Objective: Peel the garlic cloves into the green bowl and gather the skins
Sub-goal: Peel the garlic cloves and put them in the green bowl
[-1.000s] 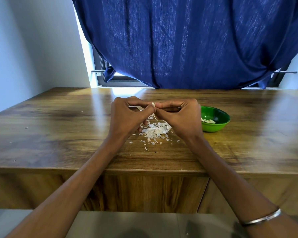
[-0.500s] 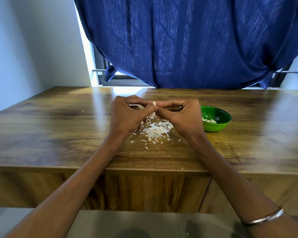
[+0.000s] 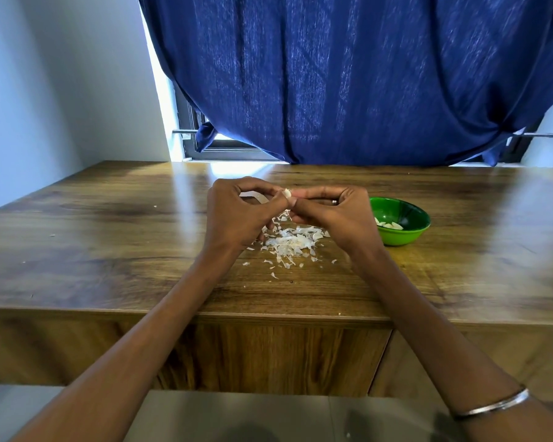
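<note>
On the brown wooden table [image 3: 109, 250], my left hand [image 3: 237, 215] and right hand [image 3: 339, 215] both pinch one small white garlic clove [image 3: 287, 193] with curled fingers. The round green plastic bowl [image 3: 409, 234] lies at three o'clock, nearer my right hand. The clove's axis I cannot tell. The pile of white papery skins [image 3: 289, 244] lies below.

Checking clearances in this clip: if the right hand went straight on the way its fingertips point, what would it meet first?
The right hand points left at the garlic clove pinched between both hands, so it would meet that, then the left hand just beyond.
</note>
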Demonstrator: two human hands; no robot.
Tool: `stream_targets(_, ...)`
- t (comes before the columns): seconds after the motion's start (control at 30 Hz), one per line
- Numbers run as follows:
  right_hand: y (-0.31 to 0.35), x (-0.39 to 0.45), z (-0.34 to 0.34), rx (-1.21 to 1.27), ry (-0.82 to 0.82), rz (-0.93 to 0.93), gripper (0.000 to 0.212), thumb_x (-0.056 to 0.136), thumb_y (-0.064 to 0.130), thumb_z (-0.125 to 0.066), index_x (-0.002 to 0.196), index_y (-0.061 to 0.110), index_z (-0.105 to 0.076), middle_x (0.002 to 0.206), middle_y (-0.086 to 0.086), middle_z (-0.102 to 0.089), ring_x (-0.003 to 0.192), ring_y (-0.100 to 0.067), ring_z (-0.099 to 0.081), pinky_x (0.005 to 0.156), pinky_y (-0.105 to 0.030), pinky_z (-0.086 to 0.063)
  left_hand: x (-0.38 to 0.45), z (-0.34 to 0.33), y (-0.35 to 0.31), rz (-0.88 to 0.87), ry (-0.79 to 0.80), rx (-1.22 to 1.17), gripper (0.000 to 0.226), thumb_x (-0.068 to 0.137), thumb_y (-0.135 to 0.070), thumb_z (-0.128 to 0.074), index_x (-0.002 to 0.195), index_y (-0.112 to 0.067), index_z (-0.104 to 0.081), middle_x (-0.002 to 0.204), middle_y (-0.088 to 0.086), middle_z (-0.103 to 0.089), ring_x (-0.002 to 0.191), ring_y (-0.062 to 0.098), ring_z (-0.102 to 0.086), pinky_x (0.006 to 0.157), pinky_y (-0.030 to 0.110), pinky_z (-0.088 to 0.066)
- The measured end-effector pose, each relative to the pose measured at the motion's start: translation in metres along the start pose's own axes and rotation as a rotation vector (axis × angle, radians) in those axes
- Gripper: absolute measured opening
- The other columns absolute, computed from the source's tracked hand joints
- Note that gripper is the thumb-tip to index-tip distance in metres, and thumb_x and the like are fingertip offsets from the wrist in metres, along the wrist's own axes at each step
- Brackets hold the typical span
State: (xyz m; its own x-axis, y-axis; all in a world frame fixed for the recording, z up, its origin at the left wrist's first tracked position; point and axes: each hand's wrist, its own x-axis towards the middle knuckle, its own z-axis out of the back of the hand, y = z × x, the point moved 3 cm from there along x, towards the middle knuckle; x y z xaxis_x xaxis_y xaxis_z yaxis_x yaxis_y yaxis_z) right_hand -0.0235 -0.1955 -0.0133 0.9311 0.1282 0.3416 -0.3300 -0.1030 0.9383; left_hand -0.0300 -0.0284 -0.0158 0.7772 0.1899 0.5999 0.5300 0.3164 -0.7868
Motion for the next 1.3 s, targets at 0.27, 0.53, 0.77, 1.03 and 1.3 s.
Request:
stream_targets(0.27,-0.0021,0.0011,0.0002,0.104,0.036,-0.104,0.019,0.08,0.0,-0.077,0.099,-0.003,-0.073,0.087,-0.013,-0.077,0.074,-0.016,-0.075,0.067,-0.02,-0.059,0.0002,-0.0023,-0.0012,0.035,0.0,-0.006,0.006,0.086,-0.014,-0.079,0.086,-0.009,-0.079,0.074,0.003,-0.075,0.041,0.017,-0.062,0.037,0.024,-0.042)
stream_targets(0.53,0.0001,0.0,-0.0003,0.168,0.022,-0.147,0.024,0.084,-0.002,-0.074,0.107,0.0,-0.069,0.086,-0.012,-0.078,0.074,-0.015,-0.074,0.067,-0.019,-0.059,0.0002,-0.0043,-0.0033,0.115,0.03,-0.06,0.013,0.091,-0.011,-0.071,0.08,-0.013,-0.079,0.082,-0.002,-0.077,0.044,0.02,-0.062,0.038,0.026,-0.042)
stream_targets(0.77,0.0014,-0.0008,-0.0006,0.147,0.016,-0.134,0.023,0.084,-0.003,-0.074,0.106,0.001,-0.07,0.085,-0.01,-0.078,0.074,-0.013,-0.074,0.068,-0.019,-0.059,0.0008,-0.0034,-0.001,0.108,0.051,-0.051,0.007,0.089,-0.019,-0.079,0.087,-0.012,-0.081,0.084,0.0,-0.078,0.045,0.018,-0.063,0.038,0.025,-0.044)
stream_targets(1.03,0.0009,-0.0004,-0.0005,0.118,0.017,-0.115,0.015,0.088,0.0,-0.071,0.102,0.004,-0.073,0.084,-0.007,-0.078,0.073,-0.013,-0.073,0.071,-0.021,-0.061,0.0003,-0.0028,-0.0023,0.088,0.012,-0.023,0.005,0.088,-0.013,-0.078,0.086,-0.011,-0.081,0.081,0.0,-0.077,0.041,0.015,-0.061,0.037,0.023,-0.042)
stream_targets(1.3,0.0011,-0.0009,-0.0011,0.079,0.033,-0.104,0.017,0.084,0.0,-0.074,0.099,0.007,-0.072,0.088,-0.009,-0.078,0.076,-0.014,-0.074,0.072,-0.021,-0.059,0.0008,-0.0037,-0.0014,0.093,0.002,-0.01,0.007,0.087,-0.017,-0.079,0.084,-0.011,-0.079,0.082,0.001,-0.076,0.041,0.016,-0.061,0.037,0.022,-0.041)
